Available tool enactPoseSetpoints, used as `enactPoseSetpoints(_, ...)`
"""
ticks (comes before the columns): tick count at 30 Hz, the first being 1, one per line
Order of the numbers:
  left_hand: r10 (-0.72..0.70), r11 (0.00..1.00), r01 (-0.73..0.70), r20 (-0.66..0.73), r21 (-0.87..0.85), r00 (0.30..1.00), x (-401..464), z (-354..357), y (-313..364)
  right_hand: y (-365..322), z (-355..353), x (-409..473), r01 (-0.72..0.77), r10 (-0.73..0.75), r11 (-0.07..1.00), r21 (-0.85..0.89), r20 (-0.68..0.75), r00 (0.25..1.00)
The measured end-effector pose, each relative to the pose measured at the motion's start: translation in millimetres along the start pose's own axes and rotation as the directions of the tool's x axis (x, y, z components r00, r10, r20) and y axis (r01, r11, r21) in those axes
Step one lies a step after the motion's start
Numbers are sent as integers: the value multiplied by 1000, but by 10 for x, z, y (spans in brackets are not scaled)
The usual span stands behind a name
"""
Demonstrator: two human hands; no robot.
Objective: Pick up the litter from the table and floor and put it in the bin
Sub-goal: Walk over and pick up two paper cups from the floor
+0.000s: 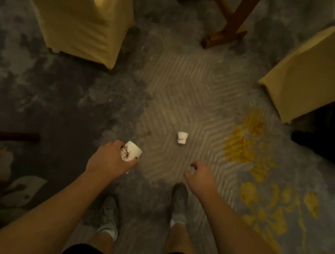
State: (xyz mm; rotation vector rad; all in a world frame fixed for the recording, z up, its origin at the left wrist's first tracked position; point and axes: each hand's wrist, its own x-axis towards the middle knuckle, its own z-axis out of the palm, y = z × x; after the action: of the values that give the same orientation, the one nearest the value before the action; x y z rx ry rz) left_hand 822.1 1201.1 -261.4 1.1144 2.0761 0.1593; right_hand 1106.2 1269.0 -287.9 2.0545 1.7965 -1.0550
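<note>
The left hand [109, 158] grips one paper cup [131, 151]. The right hand [201, 172] is loosely spread, empty. Ahead of it a second cup [182, 138] lies on the carpet [177, 86]; it looks light and crushable, so a gentle hold around its wall fits.

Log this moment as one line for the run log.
left hand: holding white paper cup with red print | right hand: empty, fingers open | second white paper cup: on patterned carpet | bin: not in view
</note>
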Motion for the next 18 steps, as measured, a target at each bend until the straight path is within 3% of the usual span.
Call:
enactPoseSetpoints(5, -86, 996, 85, -24, -30, 996, 834, 664, -10, 288, 278, 1482, -20, 20, 999, -27, 4, 1000)
enactPoseSetpoints(10, -175, 982, 173, -22, -75, 984, 1734, 1665, -122, 706, 796, 2911, 19, -2, 984, -177, 98, 995)
enactPoseSetpoints(14, -197, 974, 193, -23, -116, 980, 2297, 2388, -245, 892, 1241, 3742, 11, 0, 991, -137, 79, 997)
enactPoseSetpoints(18, -195, 969, 191, -10, -157, 981, 2700, 2913, -458, 977, 1779, 4413, -116, 116, 993, -10, 12, 993)
